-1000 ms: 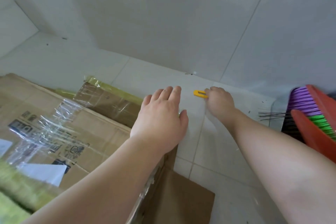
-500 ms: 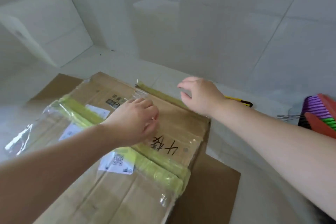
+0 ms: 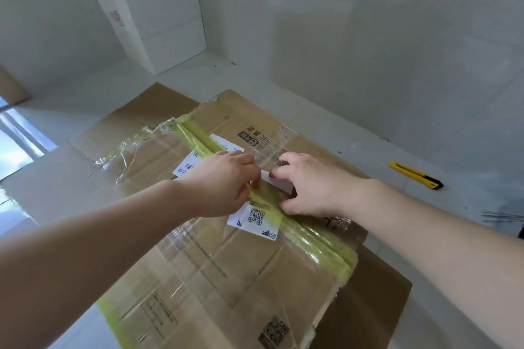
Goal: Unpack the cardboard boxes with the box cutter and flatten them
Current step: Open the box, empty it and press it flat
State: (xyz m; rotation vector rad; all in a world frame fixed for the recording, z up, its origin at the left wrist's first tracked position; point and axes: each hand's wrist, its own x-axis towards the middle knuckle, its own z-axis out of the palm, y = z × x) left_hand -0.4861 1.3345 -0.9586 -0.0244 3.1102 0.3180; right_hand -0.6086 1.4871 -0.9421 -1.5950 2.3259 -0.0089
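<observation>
Pale grey floor tiles [image 3: 326, 127] run back to a glossy tiled wall, with a white rectangular box [image 3: 153, 17] standing in the far left corner.

Seen from the head camera, a brown corrugated cardboard box [image 3: 226, 272] lies flattened on the floor, resting on further flat brown cardboard sheets [image 3: 377, 300] that stick out beyond its right and far edges. Its upper face is creased and covered in wrinkled clear tape, with black print near the far edge and a faint printed code near the bottom right. A wide strip of yellow-green packing tape [image 3: 320, 241] crosses it diagonally from the far left toward the near right edge, and a second strip shows at the lower left. A white shipping label with a QR code [image 3: 255, 219] sits beside the tape, near the middle, and another white label [image 3: 195, 163] lies just beyond the hands.

Both hands meet at the middle of the box, over the tape. The left hand [image 3: 224, 184] has its fingers curled, pinching a raised edge of the yellow-green tape. The right hand [image 3: 309, 183] is bent with fingertips and thumb pressing on the cardboard just beside the tape; whether it grips anything cannot be told.

A yellow box cutter with a black end [image 3: 415, 175] lies on the tiles to the right, well apart from the box and both hands.
</observation>
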